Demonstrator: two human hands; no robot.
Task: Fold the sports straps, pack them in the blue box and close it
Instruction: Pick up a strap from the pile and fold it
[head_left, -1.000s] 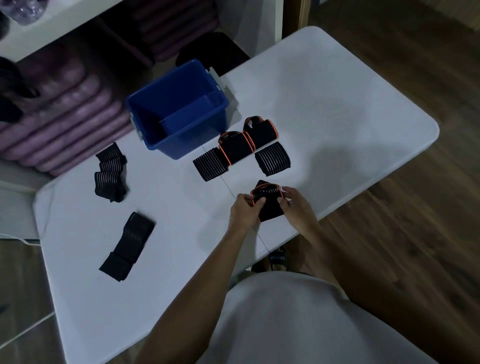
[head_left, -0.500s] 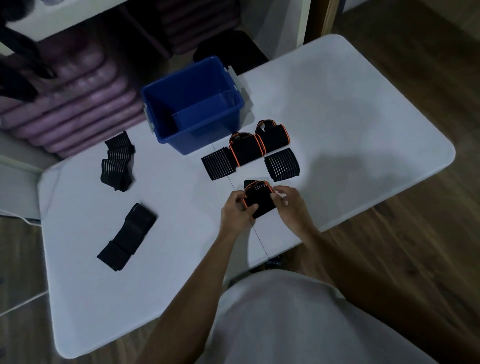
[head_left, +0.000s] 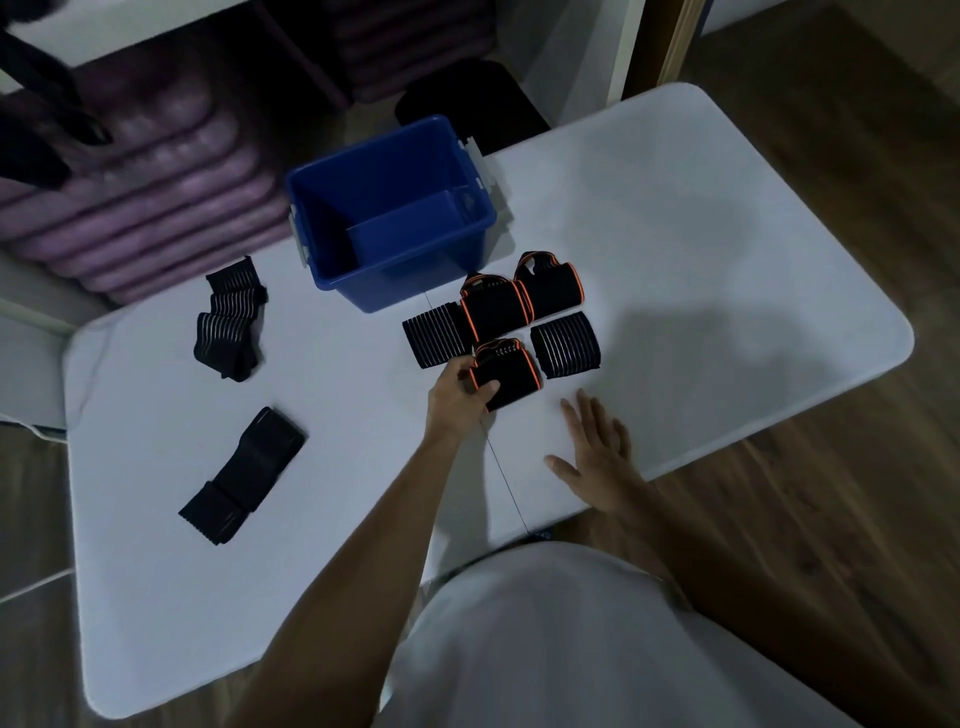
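Two straps on the left half of the white table (head_left: 727, 218) are not yet tidily folded: a ribbed one (head_left: 231, 318) lies crumpled toward the far left, and a long black one (head_left: 244, 475) lies stretched out nearer the person. To their right stands the blue box (head_left: 384, 291), open, with no straps visible inside and no lid visible anywhere. Just in front of the box sit four folded pieces in a tight cluster: a ribbed strap (head_left: 435, 335), two orange-trimmed ones (head_left: 496, 307) (head_left: 552, 283) and another ribbed strap (head_left: 566, 344).

The left hand (head_left: 460, 395) pinches a fifth, orange-trimmed strap (head_left: 506, 375), thumb curled over its near edge, at the near side of the cluster, touching or almost touching its neighbours. Further right, the right hand (head_left: 595, 452) rests flat on the table with fingers spread, holding nothing.

Judged from here, the main risk is the fold springing open once the pinch lets go, since elastic webbing tends to unroll. Setting it so close to the others could also nudge them out of their folds. Later, carrying several at once to the box might loosen them, and bulky folds could keep a lid from seating.
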